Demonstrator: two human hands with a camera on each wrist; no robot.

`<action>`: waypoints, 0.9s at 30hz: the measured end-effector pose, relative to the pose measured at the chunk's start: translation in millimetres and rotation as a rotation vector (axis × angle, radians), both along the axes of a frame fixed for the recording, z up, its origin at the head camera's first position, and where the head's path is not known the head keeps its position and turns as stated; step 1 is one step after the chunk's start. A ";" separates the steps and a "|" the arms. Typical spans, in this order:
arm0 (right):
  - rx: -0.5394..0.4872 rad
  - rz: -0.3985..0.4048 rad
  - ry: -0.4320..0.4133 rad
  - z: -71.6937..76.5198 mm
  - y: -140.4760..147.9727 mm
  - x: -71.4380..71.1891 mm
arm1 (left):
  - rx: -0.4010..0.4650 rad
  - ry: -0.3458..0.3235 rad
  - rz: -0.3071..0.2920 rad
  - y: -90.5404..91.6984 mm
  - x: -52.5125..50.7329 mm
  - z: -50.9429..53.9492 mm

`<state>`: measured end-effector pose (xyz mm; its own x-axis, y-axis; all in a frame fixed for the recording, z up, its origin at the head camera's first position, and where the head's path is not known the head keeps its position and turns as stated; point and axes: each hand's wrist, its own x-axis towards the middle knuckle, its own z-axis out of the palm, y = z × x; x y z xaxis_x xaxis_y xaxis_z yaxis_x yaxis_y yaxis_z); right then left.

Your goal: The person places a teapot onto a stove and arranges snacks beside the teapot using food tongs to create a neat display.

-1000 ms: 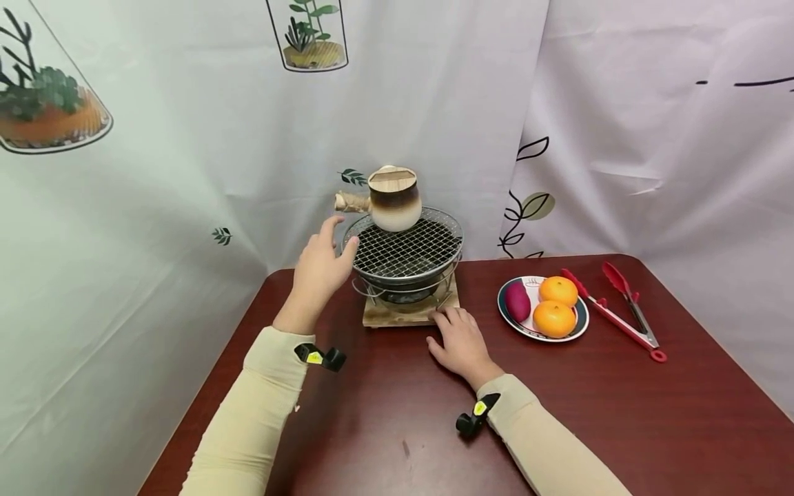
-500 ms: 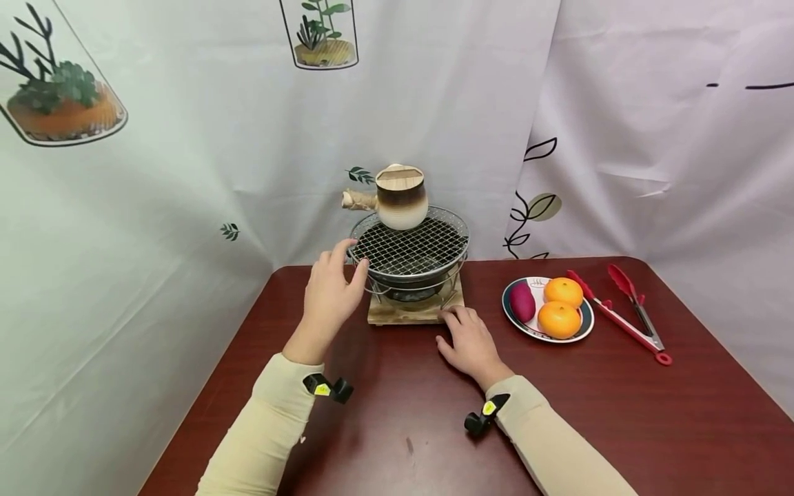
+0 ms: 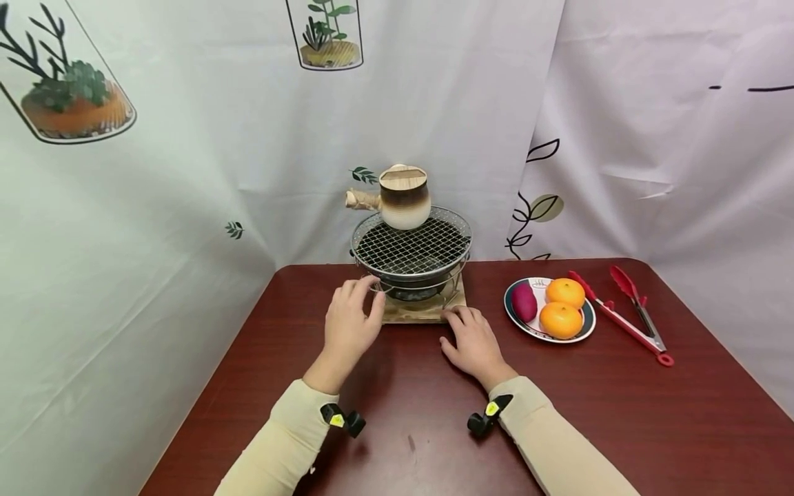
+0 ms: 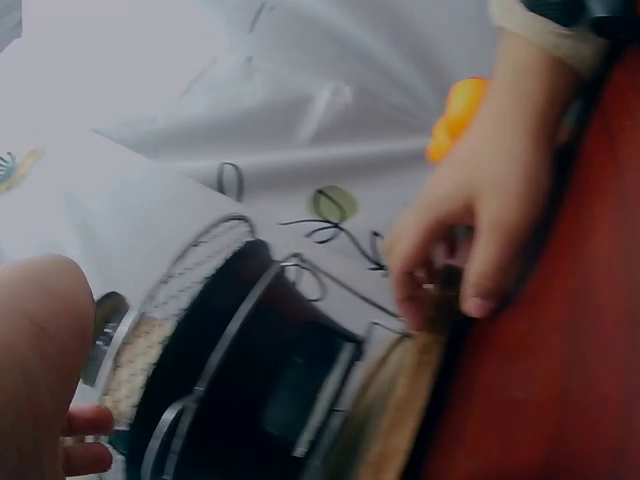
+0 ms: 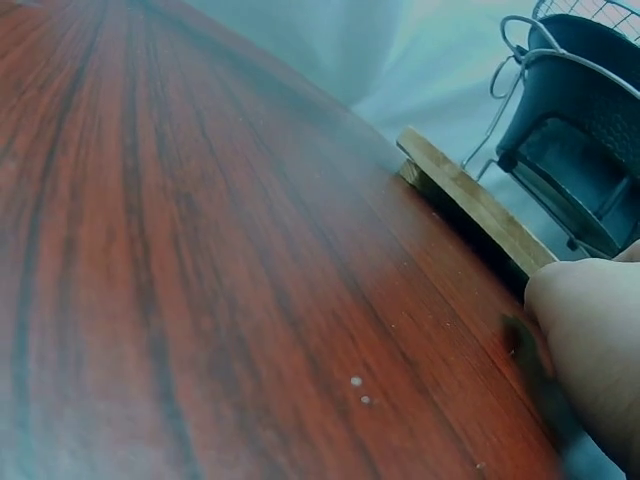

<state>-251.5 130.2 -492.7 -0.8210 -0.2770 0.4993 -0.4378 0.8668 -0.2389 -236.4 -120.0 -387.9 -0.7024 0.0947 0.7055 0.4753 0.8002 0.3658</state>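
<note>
My left hand hovers by the near left corner of a wooden board, fingers loosely bent and holding nothing. At the board's front right corner, my right hand grips the edge; in the left wrist view its fingers and thumb lie on either side of that corner. Standing on the board is a round tabletop grill with a wire mesh top and a dark bowl. A side-handled pot, brown fading to cream, rests on the mesh, its wooden lid on and its handle pointing left.
To the right, a plate holds a purple oval item and two orange fruits. Red-tipped tongs lie spread beside it. White printed cloth hangs behind the dark red table.
My left hand has come down and back from beside the pot's handle to the board's near left corner. The right hand stays at the board, and the view has shifted slightly.
</note>
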 end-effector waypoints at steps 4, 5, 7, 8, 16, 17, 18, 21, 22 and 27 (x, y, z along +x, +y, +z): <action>-0.003 0.000 -0.008 -1.0 1.2 -0.3 | -0.009 0.037 -0.018 6.2 4.0 -16.1; -0.003 0.000 -0.010 -1.4 1.5 -0.5 | -0.010 0.042 -0.018 7.8 4.9 -19.7; -0.006 0.001 -0.011 -2.1 2.2 -1.2 | -0.018 0.045 -0.023 10.9 5.9 -26.6; -0.007 0.001 -0.012 -2.4 2.5 -1.6 | -0.024 0.049 -0.024 12.4 6.2 -29.8; -0.011 0.002 -0.007 -3.3 3.5 -2.6 | -0.084 0.046 -0.047 22.8 5.6 -47.5; -0.011 0.003 -0.006 -3.4 3.4 -2.8 | -0.086 0.039 -0.048 23.8 5.2 -49.0; -0.010 0.002 -0.004 -3.6 3.3 -2.9 | -0.088 0.032 -0.050 24.8 4.6 -50.5; -0.008 0.000 -0.003 -4.4 2.6 -3.3 | -0.093 0.000 -0.057 27.6 1.9 -55.5; -0.007 -0.001 -0.001 -4.6 2.3 -3.4 | -0.094 -0.014 -0.059 28.5 0.9 -57.4; -0.008 0.002 0.012 -4.9 1.0 -3.2 | -0.110 -0.073 -0.044 32.1 -5.3 -67.4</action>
<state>-254.7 131.2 -497.6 -0.8145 -0.2745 0.5111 -0.4422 0.8640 -0.2408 -241.7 -87.9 -455.3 -0.7452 0.2000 0.6361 0.4858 0.8163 0.3124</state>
